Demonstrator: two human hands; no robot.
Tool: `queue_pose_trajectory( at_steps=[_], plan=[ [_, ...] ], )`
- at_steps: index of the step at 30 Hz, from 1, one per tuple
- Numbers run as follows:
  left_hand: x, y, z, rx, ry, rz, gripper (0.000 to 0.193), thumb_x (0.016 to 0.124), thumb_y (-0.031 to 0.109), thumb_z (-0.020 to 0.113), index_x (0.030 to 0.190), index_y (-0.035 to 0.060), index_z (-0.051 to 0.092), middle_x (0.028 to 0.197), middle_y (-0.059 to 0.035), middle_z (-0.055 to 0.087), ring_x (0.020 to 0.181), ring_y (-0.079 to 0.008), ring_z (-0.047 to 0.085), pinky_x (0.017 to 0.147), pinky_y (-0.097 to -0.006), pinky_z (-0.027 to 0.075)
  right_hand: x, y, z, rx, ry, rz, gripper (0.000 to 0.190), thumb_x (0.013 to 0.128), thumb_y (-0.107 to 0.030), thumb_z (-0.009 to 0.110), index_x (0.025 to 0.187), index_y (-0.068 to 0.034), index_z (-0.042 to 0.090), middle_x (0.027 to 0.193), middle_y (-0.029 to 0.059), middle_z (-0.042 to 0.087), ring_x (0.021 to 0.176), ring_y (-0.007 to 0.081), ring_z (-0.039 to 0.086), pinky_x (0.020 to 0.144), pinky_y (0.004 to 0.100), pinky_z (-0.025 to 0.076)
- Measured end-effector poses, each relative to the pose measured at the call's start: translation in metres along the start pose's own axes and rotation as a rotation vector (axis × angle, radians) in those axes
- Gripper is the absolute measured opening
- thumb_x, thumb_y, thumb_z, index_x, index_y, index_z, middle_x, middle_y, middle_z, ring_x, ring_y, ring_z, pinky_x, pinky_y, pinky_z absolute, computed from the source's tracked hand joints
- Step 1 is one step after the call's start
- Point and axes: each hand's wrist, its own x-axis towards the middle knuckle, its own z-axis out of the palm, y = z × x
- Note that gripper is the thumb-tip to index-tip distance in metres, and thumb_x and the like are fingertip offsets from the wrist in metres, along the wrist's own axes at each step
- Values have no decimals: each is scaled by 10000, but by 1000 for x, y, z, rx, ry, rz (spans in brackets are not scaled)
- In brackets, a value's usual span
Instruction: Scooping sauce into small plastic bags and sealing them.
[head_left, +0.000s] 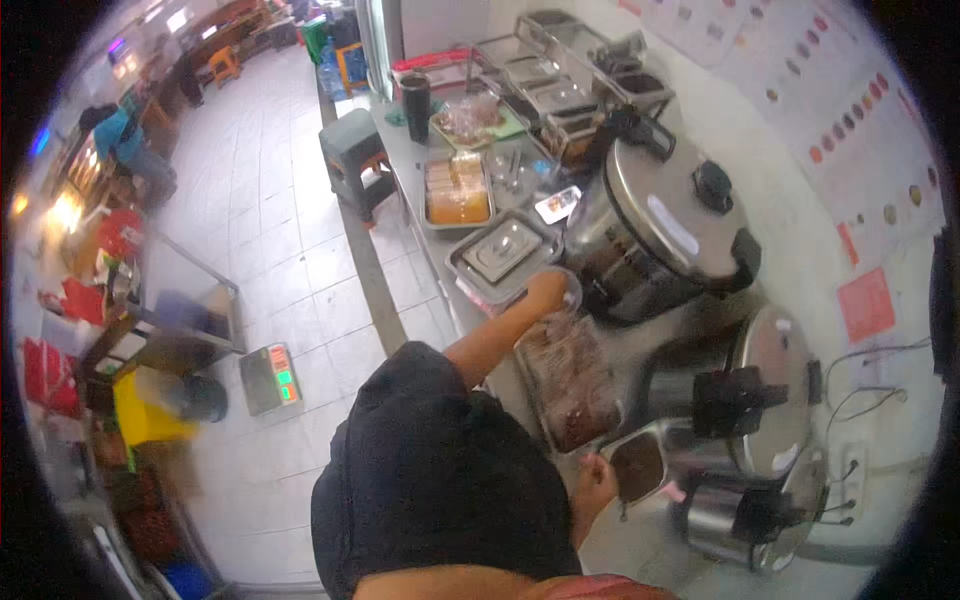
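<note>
My left hand reaches across the counter over a round clear plastic container. Its fingers are curled, and whether they grip the rim is hidden. Just beyond it lies a steel tray holding a lidded steel pan. Nearer to me, my right hand holds the near edge of a rectangular steel pan with dark brown contents. Between my hands is a long steel tray, partly under clear plastic film, with reddish-brown food inside.
Large electric pressure cookers line the wall side. Further along stand a tray of yellow food, a black cup and several steel pans. Grey stools stand by the counter. A digital scale and a person in blue are left.
</note>
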Motion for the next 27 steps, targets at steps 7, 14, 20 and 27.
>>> queue_pose_trajectory(
  at_steps=[7,14,20,27],
  plan=[
    [-1,4,-57,-235,58,-149,451,662,176,786,1074,74,634,919,-151,687,897,-339,658,761,-453,526,13,-8,3,107,-82,-33,331,977,-272,590,990,49,669,822,91,676,736,155,614,720,312,497],
    [-3,-23,-62,-298,120,28,578,766,108,680,1318,82,512,1063,-258,642,984,-422,624,825,-479,510,18,-24,1,298,-229,-55,497,1022,-398,456,1194,38,622,979,140,688,822,181,632,774,317,500],
    [-13,-26,-48,-395,75,-159,714,734,153,747,1373,75,437,1018,-249,666,940,-385,657,809,-455,526,20,-20,5,81,-342,-56,495,1046,-375,398,1238,32,604,1008,150,684,852,183,626,810,314,490],
    [-26,-10,-81,-445,288,-65,706,664,194,849,1287,93,532,806,-129,684,753,-267,683,689,-356,532,27,-8,2,212,-346,-16,508,1027,-417,432,1236,11,611,994,131,676,846,168,619,823,309,483]
  ],
)
